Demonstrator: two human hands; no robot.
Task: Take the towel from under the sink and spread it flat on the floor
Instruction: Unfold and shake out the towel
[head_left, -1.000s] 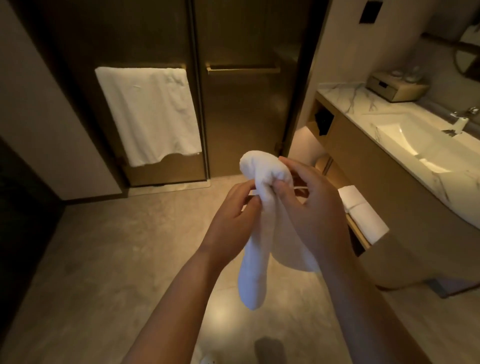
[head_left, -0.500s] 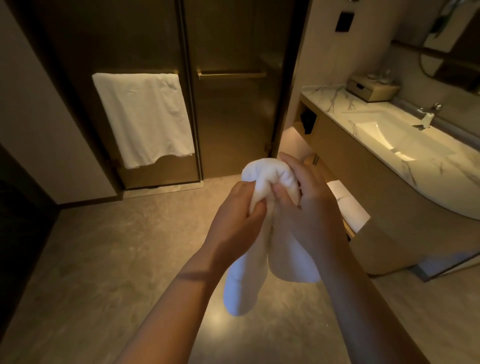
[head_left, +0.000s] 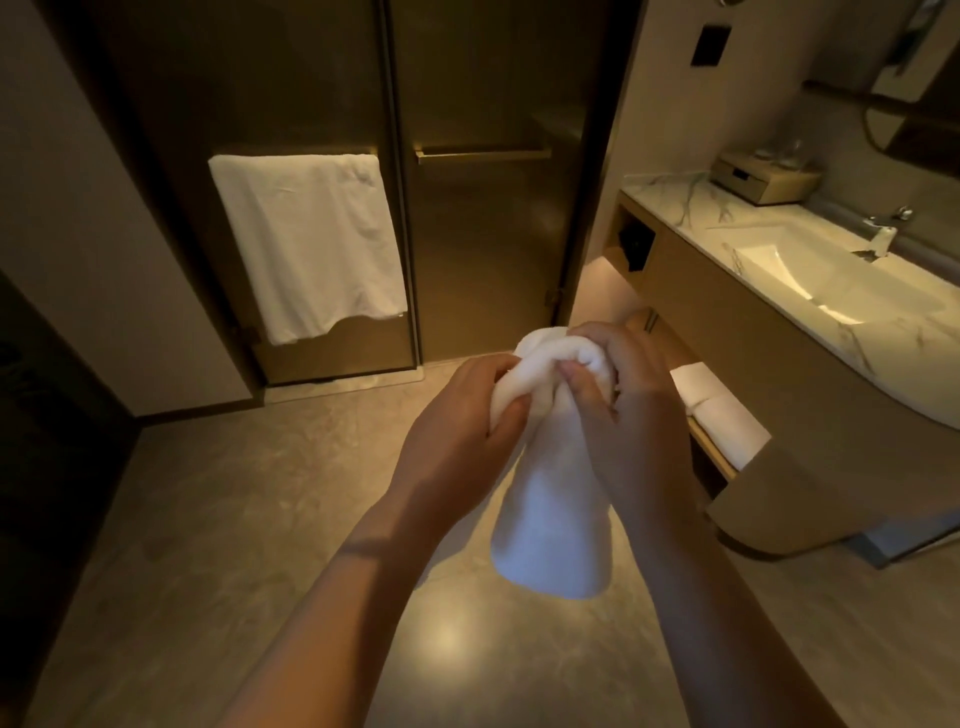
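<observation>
A white towel (head_left: 550, 525) hangs bunched in front of me, above the floor (head_left: 218, 519). My left hand (head_left: 457, 431) grips its upper left part and my right hand (head_left: 628, 415) grips its top from the right. The two hands are close together, fingers curled into the cloth. The towel's lower end dangles in one thick fold, clear of the tiles. To the right is the sink (head_left: 810, 270) in a marble counter, with an open shelf under it.
Two folded white towels (head_left: 717, 410) lie on the shelf under the vanity (head_left: 779, 374). Another white towel (head_left: 311, 244) hangs on the glass shower door. A tissue box (head_left: 763, 179) and a tap (head_left: 883, 234) are on the counter. A dark doorway lies left.
My hands have drawn closer together on the top of the towel and sunk a little in view. The hanging part has gathered into one wider fold. The view has shifted left of the vanity.
</observation>
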